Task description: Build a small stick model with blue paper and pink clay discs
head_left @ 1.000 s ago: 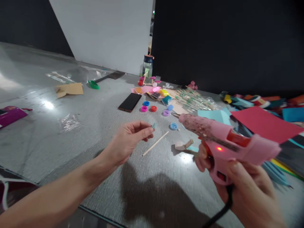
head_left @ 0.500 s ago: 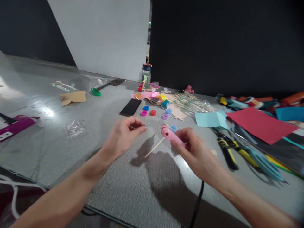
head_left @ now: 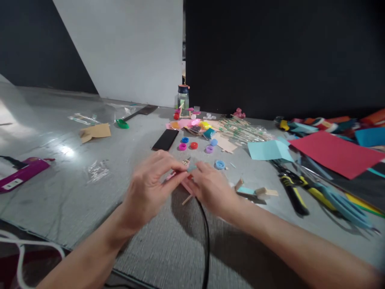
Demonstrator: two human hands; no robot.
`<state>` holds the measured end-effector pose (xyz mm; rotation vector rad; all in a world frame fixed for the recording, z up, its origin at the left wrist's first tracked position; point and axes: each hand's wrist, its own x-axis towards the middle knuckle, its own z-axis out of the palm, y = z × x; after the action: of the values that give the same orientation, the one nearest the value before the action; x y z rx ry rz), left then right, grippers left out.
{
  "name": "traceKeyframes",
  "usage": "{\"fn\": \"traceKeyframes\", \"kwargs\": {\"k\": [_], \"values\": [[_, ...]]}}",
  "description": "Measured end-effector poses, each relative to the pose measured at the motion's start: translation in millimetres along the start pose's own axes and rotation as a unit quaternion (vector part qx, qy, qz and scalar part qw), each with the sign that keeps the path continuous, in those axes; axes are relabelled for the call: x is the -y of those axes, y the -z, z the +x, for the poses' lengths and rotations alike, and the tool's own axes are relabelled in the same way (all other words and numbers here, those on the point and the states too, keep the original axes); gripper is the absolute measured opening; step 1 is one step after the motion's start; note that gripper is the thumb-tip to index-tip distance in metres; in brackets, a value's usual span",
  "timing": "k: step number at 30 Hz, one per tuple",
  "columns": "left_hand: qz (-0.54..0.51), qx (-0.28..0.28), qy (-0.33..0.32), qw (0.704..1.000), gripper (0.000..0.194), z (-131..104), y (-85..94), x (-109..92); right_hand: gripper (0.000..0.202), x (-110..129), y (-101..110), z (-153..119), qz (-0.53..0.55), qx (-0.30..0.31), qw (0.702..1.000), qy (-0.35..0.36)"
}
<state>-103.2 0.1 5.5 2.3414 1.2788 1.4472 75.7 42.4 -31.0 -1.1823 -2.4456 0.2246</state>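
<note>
Grey tabletop (head_left: pixel 168 253): left hand (head_left: pixel 153 182), right hand (head_left: pixel 215 188) now closer together at glue gun (head_left: pixel 188 186).

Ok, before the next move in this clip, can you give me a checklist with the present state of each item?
1. Left hand and right hand both in view: ok, close together.
2. Light-blue piece gripped firmly: cannot tell; it shows by the fingertips, blurred.
3. Glue gun fully visible: not ok; the hands cover much of it.
4. Glue gun's power light on: cannot tell, hidden.
5. Black cable clear of the phone: ok, apart.
6. Wooden stick fully visible: not ok; only one end shows.
</note>
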Motion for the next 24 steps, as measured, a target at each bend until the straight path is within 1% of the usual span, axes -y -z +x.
{"fn": "traceKeyframes", "kwargs": {"k": [2, 3, 4, 5, 7, 8, 11, 14, 16, 19, 22, 24], "values": [[0.008, 0.003, -0.039, 0.999, 0.009, -2, -1.0, -2, 0.028, -5, 26, -10, 0.046, -0.019, 0.999, -0.001], [0.011, 0.011, -0.057, 0.998, 0.012, -3, -1.6, -4, 0.032, -6, 39, -15, 0.085, -0.025, 0.996, 0.001], [0.012, 0.022, -0.07, 0.997, 0.014, -4, -2.3, -5, 0.029, -6, 52, -20, 0.182, -0.044, 0.982, 0.001], [0.012, 0.034, -0.081, 0.996, 0.015, -5, -3.1, -6, 0.025, -5, 63, -23, 0.245, -0.055, 0.968, 0.003], [0.016, 0.052, -0.101, 0.993, 0.017, -6, -4.9, -7, 0.018, -1, 77, -29, 0.311, -0.053, 0.949, 0.01], [0.021, 0.058, -0.11, 0.992, 0.017, -7, -5.9, -8, 0.015, 1, 80, -30, 0.318, -0.049, 0.947, 0.015], [0.036, 0.071, -0.137, 0.987, 0.018, -8, -8.8, -8, 0.013, 5, 80, -34, 0.302, -0.052, 0.951, 0.032], [0.035, 0.079, -0.128, 0.988, 0.017, -8, -11.5, -8, 0.013, 5, 75, -36, 0.274, -0.073, 0.958, 0.052], [0.023, 0.08, -0.1, 0.992, 0.014, -9, -13.4, -8, 0.012, 3, 72, -37, 0.26, -0.085, 0.96, 0.061], [-0.019, 0.082, -0.038, 0.996, 0.008, -10, -16.1, -10, 0.011, 2, 69, -39, 0.263, -0.097, 0.958, 0.066], [-0.058, 0.088, 0.009, 0.994, 0.006, -10, -18.0, -12, 0.006, 1, 64, -41, 0.289, -0.108, 0.95, 0.052], [-0.072, 0.087, 0.021, 0.993, 0.006, -11, -19.1, -12, 0.002, 1, 60, -43, 0.306, -0.117, 0.944, 0.033]]}}
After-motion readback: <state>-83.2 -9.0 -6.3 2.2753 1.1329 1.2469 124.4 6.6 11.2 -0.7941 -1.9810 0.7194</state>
